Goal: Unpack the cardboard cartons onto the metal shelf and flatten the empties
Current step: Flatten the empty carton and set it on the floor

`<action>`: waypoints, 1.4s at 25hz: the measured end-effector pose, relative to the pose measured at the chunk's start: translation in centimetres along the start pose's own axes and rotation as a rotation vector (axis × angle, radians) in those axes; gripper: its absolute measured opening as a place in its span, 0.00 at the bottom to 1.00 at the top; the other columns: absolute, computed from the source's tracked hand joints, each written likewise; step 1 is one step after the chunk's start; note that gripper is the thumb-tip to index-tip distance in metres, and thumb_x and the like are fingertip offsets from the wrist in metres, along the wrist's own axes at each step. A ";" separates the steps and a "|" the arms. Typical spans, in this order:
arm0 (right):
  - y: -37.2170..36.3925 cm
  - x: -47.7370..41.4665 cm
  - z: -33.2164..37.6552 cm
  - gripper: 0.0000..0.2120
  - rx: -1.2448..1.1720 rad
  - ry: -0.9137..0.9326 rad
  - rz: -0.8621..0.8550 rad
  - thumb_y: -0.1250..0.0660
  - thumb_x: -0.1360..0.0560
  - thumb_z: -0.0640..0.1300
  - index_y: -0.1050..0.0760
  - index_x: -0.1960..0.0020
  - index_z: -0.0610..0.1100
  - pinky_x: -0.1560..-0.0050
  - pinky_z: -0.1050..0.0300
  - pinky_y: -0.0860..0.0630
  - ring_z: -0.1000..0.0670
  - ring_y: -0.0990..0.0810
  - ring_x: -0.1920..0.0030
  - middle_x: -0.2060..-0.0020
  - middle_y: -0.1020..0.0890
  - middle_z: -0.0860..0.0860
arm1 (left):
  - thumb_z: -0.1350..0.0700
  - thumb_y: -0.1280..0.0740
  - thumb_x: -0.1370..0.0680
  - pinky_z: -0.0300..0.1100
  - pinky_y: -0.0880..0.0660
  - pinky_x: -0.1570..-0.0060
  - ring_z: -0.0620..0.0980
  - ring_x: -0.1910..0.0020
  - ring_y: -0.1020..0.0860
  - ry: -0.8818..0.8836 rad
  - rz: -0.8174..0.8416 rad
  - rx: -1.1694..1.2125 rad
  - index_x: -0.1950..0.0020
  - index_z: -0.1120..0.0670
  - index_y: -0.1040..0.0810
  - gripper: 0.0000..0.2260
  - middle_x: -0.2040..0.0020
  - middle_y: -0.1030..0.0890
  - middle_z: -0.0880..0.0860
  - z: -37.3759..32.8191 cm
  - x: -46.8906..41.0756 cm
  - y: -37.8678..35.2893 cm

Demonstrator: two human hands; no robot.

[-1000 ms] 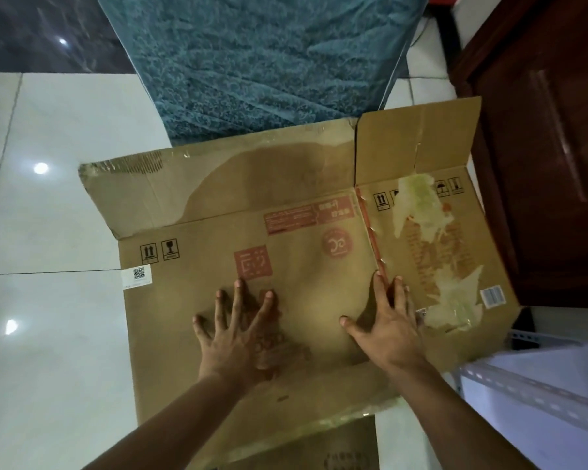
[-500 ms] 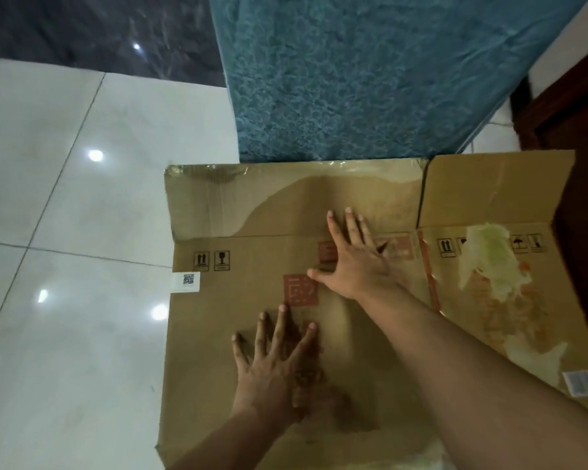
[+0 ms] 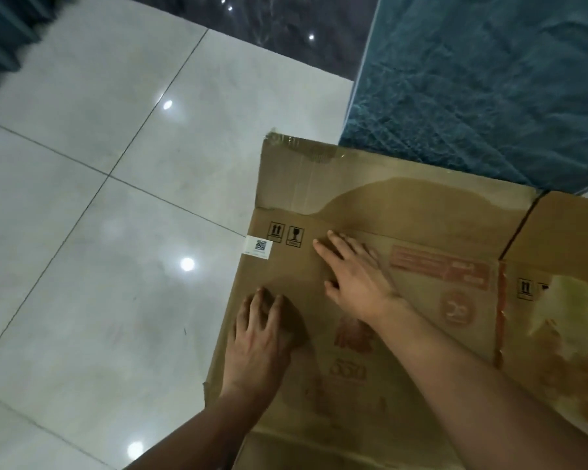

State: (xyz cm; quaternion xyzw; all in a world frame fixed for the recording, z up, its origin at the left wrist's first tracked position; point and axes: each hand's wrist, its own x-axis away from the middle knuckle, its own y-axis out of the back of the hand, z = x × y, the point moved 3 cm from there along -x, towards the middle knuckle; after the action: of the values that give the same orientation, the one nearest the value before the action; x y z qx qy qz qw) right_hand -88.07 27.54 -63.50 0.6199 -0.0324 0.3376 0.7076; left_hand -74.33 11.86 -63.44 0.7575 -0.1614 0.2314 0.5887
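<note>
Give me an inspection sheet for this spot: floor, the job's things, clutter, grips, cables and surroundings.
Surface: glossy white floor tiles, lamp reflections on them.
Job's things: one flattened cardboard carton lying on the tiles, flaps spread; QR sticker at its left edge; torn label residue on its right panel. Metal shelf not in view.
Clutter: nothing seen.
Grips: left hand and right hand flat on the carton, fingers straight, holding nothing.
Cables: nothing seen.
Surroundings: teal textured fabric beyond the carton; dark glossy floor strip farther off.
</note>
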 end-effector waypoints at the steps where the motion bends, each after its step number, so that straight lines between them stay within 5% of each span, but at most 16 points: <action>1: -0.1 -0.6 1.3 0.36 -0.002 0.044 0.008 0.36 0.19 0.52 0.53 0.17 0.55 0.21 0.47 0.54 0.47 0.51 0.19 0.18 0.52 0.51 | 0.34 0.42 0.20 0.54 0.52 0.21 0.58 0.19 0.58 0.043 -0.012 0.028 0.19 0.45 0.63 0.39 0.18 0.61 0.53 0.7 0.1 0.0; 9: 0.4 -5.3 9.7 0.39 0.194 0.381 0.119 0.32 0.23 0.41 0.48 0.19 0.56 0.20 0.47 0.57 0.49 0.51 0.19 0.18 0.49 0.51 | 0.37 0.31 0.24 0.61 0.36 0.27 0.62 0.22 0.44 0.293 -0.040 0.399 0.21 0.37 0.64 0.46 0.19 0.57 0.53 4.1 0.9 -1.9; 16: 1.1 -7.9 11.8 0.39 0.461 0.460 0.261 0.26 0.26 0.50 0.42 0.21 0.55 0.21 0.38 0.61 0.49 0.55 0.18 0.18 0.47 0.49 | 0.44 0.31 0.21 0.58 0.28 0.33 0.57 0.32 0.29 0.268 -0.016 0.464 0.28 0.25 0.69 0.45 0.27 0.36 0.55 5.9 0.6 -2.8; 22: 3.9 -7.9 13.0 0.36 0.553 0.527 0.221 0.22 0.34 0.58 0.32 0.31 0.53 0.22 0.36 0.59 0.45 0.38 0.26 0.32 0.30 0.48 | 0.46 0.31 0.21 0.52 0.27 0.36 0.53 0.40 0.31 0.203 -0.090 0.500 0.28 0.23 0.66 0.45 0.36 0.33 0.51 6.3 2.6 -0.8; 29: 12.0 -3.3 13.3 0.38 0.608 0.551 0.164 0.22 0.36 0.65 0.30 0.33 0.51 0.20 0.44 0.55 0.45 0.34 0.29 0.35 0.28 0.49 | 0.44 0.29 0.23 0.52 0.26 0.38 0.50 0.41 0.32 0.176 -0.196 0.611 0.25 0.27 0.65 0.45 0.36 0.33 0.48 4.0 7.3 4.7; 35: 19.3 3.2 12.4 0.27 0.584 0.515 0.088 0.28 0.32 0.68 0.25 0.40 0.54 0.30 0.49 0.42 0.48 0.30 0.38 0.45 0.25 0.53 | 0.44 0.31 0.21 0.47 0.29 0.37 0.47 0.43 0.34 0.078 -0.243 0.569 0.23 0.29 0.62 0.42 0.38 0.35 0.46 0.5 11.6 9.4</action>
State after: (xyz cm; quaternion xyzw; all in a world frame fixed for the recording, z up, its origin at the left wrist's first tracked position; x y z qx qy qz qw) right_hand -90.98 17.88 -42.61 0.6881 0.2171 0.5073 0.4712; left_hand -69.41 9.32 -49.57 0.8962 0.0244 0.2241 0.3820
